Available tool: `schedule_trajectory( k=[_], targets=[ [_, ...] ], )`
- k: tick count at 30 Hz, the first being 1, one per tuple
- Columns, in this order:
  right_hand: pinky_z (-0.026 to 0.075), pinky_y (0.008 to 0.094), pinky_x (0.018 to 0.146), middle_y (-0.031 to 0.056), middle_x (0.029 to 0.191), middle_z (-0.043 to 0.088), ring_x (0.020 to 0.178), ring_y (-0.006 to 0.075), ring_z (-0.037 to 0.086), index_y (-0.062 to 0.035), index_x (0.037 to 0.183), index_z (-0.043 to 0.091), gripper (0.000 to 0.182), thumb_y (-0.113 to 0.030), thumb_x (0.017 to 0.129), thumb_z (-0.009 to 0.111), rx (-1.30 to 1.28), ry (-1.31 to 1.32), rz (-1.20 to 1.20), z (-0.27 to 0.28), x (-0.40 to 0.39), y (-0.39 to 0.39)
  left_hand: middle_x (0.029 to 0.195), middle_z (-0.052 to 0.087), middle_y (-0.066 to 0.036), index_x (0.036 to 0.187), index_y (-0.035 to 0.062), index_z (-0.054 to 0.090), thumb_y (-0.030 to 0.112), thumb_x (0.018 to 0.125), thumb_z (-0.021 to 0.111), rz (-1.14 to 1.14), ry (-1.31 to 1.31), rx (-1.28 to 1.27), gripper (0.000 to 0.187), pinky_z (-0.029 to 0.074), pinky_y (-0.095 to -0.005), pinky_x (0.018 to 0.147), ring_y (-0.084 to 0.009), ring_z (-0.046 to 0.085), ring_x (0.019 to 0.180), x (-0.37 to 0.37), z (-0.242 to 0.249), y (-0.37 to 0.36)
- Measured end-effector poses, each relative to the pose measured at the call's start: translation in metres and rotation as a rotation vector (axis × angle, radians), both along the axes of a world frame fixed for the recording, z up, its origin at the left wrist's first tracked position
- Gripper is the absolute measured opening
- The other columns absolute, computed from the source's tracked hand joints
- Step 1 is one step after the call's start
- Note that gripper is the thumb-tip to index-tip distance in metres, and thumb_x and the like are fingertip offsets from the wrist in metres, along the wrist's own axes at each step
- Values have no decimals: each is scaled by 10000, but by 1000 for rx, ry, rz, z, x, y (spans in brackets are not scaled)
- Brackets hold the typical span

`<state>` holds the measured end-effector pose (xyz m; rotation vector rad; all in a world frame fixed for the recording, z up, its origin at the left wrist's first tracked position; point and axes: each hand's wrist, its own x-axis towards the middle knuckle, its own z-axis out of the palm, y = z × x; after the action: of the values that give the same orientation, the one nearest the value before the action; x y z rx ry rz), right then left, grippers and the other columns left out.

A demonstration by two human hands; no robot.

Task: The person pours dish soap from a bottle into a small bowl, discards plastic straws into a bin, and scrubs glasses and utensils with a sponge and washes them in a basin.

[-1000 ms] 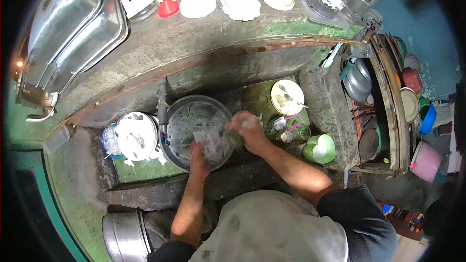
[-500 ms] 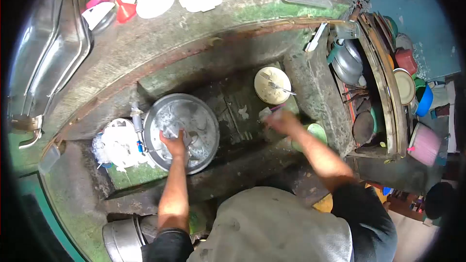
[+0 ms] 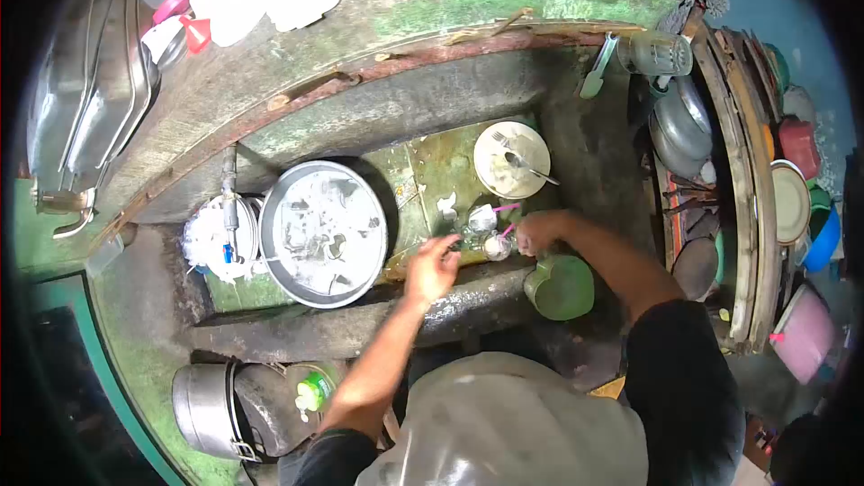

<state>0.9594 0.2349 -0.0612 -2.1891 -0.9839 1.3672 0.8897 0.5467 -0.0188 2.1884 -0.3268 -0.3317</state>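
Observation:
My left hand [image 3: 430,270] hovers with its fingers spread over the sink's front ledge, its fingertips just short of a clear glass [image 3: 463,236]. My right hand [image 3: 538,232] is curled around a small glass [image 3: 497,246] with a pink stick in it. A second small glass [image 3: 481,216] stands just behind. To the left, a large round metal basin [image 3: 322,232] holds soapy water and sits free of both hands. A white plate [image 3: 507,159] carrying a fork and a spoon rests at the back of the sink.
A green heart-shaped container [image 3: 560,288] stands under my right forearm. White plastic lids [image 3: 216,236] pile up by the tap [image 3: 229,202]. Pots and bowls fill a rack [image 3: 720,171] on the right. A metal pot [image 3: 205,409] sits low left. The concrete counter [image 3: 360,45] runs behind.
My left hand left the basin and swung right toward the glasses. My right hand stayed at the small glasses near the green container. The view shifted down.

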Motion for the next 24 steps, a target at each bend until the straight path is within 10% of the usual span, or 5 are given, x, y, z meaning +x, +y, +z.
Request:
schedule_trajectory(
  k=[3, 8, 15, 22, 24],
  targets=[
    [525, 405, 747, 151, 769, 669, 750, 320, 656, -63, 944, 722, 279, -291, 789, 681, 57, -144, -108, -4, -7, -20, 1526, 280, -203, 1527, 91, 211, 247, 727, 811, 10, 78, 135, 1012, 276, -425, 1158, -400, 282, 1403, 19, -12, -87],
    [514, 447, 716, 194, 820, 680, 776, 368, 659, -26, 888, 703, 270, -281, 818, 648, 205, -431, -574, 41, -22, -61, 1543, 316, -129, 1316, 132, 546, 314, 826, 713, -302, 131, 436, 548, 129, -598, 1170, -394, 157, 1466, 47, -53, -139],
    [512, 429, 716, 201, 820, 672, 781, 365, 663, 7, 889, 665, 307, -299, 887, 647, 201, -310, -1030, 112, -33, -66, 794, 584, -28, 982, 33, 558, 378, 1047, 417, 530, 72, -784, 378, 494, -298, 703, -127, 585, 745, 44, -36, -106],
    [522, 394, 725, 171, 849, 693, 816, 322, 681, -39, 911, 706, 306, -337, 842, 699, 517, -329, -882, 111, 22, 46, 1266, 587, -208, 1287, -1, 543, 221, 1017, 484, -25, -57, -221, 355, 420, -376, 1011, -286, 565, 1176, 44, 5, -68],
    [524, 389, 738, 178, 889, 700, 838, 307, 688, -36, 935, 714, 329, -348, 831, 712, 493, -169, -919, 113, 35, 63, 1050, 639, -135, 1277, 22, 547, 186, 1003, 506, 121, 150, -225, 322, 486, -350, 852, -222, 612, 946, 42, 7, -62]
  ],
)
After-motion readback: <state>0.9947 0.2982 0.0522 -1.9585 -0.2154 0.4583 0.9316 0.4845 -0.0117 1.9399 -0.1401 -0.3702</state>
